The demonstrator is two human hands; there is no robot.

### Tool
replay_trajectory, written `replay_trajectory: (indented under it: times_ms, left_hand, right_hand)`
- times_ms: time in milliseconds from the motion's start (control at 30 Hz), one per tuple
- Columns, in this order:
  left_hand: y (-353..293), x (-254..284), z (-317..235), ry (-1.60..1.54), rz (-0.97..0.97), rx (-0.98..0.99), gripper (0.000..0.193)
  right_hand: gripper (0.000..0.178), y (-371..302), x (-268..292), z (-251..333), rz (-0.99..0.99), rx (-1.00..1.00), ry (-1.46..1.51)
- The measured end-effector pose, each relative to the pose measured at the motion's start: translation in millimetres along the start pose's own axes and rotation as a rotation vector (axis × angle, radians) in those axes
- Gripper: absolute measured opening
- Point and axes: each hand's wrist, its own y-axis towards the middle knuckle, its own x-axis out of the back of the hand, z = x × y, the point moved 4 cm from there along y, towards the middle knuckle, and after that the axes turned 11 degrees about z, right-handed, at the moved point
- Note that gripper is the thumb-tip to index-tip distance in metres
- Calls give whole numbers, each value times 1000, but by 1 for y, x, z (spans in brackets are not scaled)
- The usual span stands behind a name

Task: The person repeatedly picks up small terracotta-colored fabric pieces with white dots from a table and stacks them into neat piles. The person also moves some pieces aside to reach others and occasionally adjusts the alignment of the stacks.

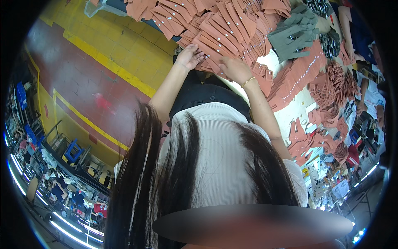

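the table, white where it shows, sweeps from eleven o'clock round to about four. its near edge passes just ahead of the person's black trousers, and a dark edge shows toward eleven, with pieces lying right up to it. a clear plastic bin stands just beyond that side. the widest stretch for moving is at ten o'clock, where the red and yellow painted floor runs alongside the left forearm. room is tighter from one to three: dark green flat strips lie heaped between one and two, and another person's arm reaches in at two.

the salmon-orange flat strips of thin sheet material lie on the table at twelve o'clock, in front of the person, fanned in overlapping rows, with straight long edges and small white stickers near their ends. more lie spread at two o'clock, and a few salmon-orange rectangular frames sit just beside the right hand.

the left hand, palm partly up, has its fingers half curled at the strips' edge. the right hand bends its fingers onto the nearest strips. whether either grips one, i cannot tell.
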Motion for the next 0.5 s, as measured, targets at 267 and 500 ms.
replay_trajectory:
  times_ms: [267,500]
  left_hand:
    - [14,10,5,97,-35,-87,16]
    - [7,0,6,200,-225,-168,24]
  right_hand:
    - [34,-10,-17,-20,32,-95,-8]
    - [38,-19,-34,-29,28,-86,-57]
